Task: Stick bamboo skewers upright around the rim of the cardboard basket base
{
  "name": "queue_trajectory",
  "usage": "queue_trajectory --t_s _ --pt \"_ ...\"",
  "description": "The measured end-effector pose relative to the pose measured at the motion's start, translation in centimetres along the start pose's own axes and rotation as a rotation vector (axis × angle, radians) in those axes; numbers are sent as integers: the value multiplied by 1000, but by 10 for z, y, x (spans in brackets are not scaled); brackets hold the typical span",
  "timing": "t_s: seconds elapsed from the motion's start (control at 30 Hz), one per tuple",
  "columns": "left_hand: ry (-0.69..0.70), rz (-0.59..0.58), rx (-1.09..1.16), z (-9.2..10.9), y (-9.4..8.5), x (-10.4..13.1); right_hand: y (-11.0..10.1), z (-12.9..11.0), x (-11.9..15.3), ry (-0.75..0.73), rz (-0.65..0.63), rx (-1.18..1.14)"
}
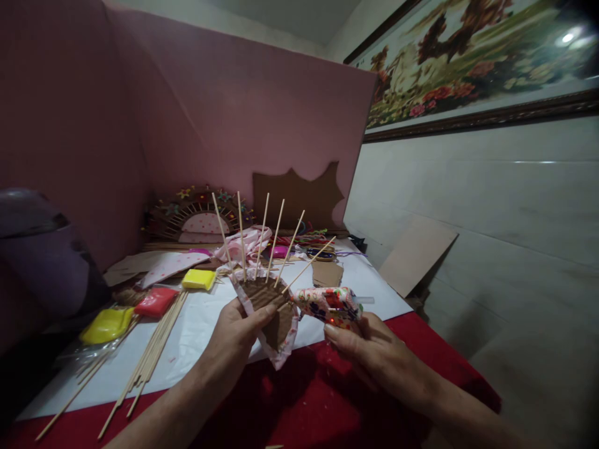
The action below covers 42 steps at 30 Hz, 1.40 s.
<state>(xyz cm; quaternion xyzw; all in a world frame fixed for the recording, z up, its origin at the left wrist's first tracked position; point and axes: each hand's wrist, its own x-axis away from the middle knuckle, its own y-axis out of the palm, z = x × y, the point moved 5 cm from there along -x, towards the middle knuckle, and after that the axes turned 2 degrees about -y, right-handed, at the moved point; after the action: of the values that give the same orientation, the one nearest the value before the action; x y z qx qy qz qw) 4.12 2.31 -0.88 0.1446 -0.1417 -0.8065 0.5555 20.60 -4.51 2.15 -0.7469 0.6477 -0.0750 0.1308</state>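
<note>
My left hand (248, 327) grips a brown corrugated cardboard piece (279, 327) edged with pink-and-white fabric, thumb flat on its face. Several thin wooden sticks (262, 240) fan upward from its upper edge. In my right hand (365, 343) is a flower-patterned hot glue gun (327, 305), with a clear glue stick (367, 300) poking out of its back end and a small red light on its side. The gun's nozzle points left and meets the cardboard's right edge, near the base of the rightmost stick; whether they touch, I cannot tell.
Loose wooden sticks (152, 355) lie at left beside yellow (107, 325) and red (156, 302) clay packets. A decorated fan-shaped craft (201, 215) stands at the back near cut cardboard (299, 196). Scissors (321, 253) rest behind the glue gun. White paper (201, 330) covers red cloth (327, 399).
</note>
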Motion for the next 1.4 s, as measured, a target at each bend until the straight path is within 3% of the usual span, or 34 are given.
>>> queue_trajectory --t_s 0.27,0.57,0.73,0.97,1.4 --pt "-30 56 -3 4 1 1 -4 4 6 2 93 53" --pt "-24 29 4 1 0 1 -9 6 5 49 103 94" --pt "-29 39 4 0 -1 0 -5 9 3 74 34 72" --pt "-23 29 30 2 1 0 -3 0 4 -6 27 105" --pt "-39 42 45 5 3 2 -3 1 8 28 116 95"
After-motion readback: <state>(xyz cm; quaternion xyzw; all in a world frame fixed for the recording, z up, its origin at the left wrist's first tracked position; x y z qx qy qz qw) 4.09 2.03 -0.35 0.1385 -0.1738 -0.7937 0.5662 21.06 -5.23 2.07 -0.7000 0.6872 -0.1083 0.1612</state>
